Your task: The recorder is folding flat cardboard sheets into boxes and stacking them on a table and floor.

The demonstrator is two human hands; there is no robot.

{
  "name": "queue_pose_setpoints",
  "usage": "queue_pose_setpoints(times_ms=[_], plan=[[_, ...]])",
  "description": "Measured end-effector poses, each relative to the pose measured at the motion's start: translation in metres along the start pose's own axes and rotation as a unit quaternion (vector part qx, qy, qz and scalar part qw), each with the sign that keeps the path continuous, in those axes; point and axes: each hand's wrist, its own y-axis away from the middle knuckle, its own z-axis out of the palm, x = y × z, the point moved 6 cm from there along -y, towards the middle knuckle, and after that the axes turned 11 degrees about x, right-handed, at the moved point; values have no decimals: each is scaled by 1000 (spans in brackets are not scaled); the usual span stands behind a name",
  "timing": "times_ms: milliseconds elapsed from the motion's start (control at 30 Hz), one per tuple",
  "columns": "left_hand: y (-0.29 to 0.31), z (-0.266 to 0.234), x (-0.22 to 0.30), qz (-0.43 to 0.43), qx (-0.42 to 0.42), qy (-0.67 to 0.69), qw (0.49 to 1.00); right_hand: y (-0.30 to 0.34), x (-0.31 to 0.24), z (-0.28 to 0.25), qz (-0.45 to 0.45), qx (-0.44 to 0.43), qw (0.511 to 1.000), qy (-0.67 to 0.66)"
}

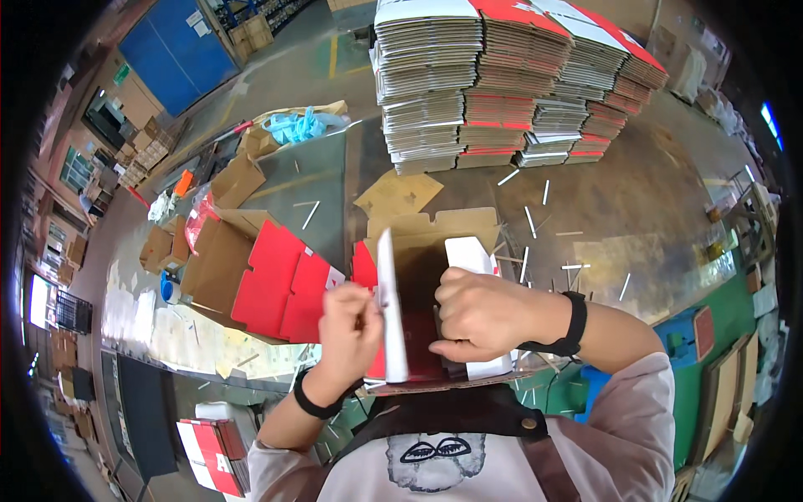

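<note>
In front of my chest stands an open cardboard box (456, 224), red and white outside and brown inside. A white flap (390, 326) stands upright along its left part, seen nearly edge-on. My left hand (347, 326) is closed, its curled fingers right against that flap; whatever they hold is hidden. Over the white right side (470, 255) of the box, my right hand (481, 316) is closed, its thumb pointing inward across the opening. The fingers' undersides are out of sight. Black bands circle both wrists.
Left of the box lies another open red-and-brown box (219, 268). Tall stacks of flattened cartons (510, 92) rise at the back. Brown cardboard (398, 194) and white strips (529, 222) are scattered across the table. More folded cartons (216, 452) sit low at left.
</note>
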Motion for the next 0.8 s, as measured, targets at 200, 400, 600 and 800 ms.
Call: queue_pose_setpoints(times_ms=[200,400,600,800], plan=[[116,14,-82,-94,-348,-58,931,10,-13,-1,-8,2,1000,-11],[25,-23,-28,-114,8,-26,993,22,-16,4,-7,-13,1000,20],[9,18,39,230,-189,251,921,23,-20,-26,40,140,989,-36],[6,62,56,265,-175,295,901,61,-11,-32,91,191,977,14]])
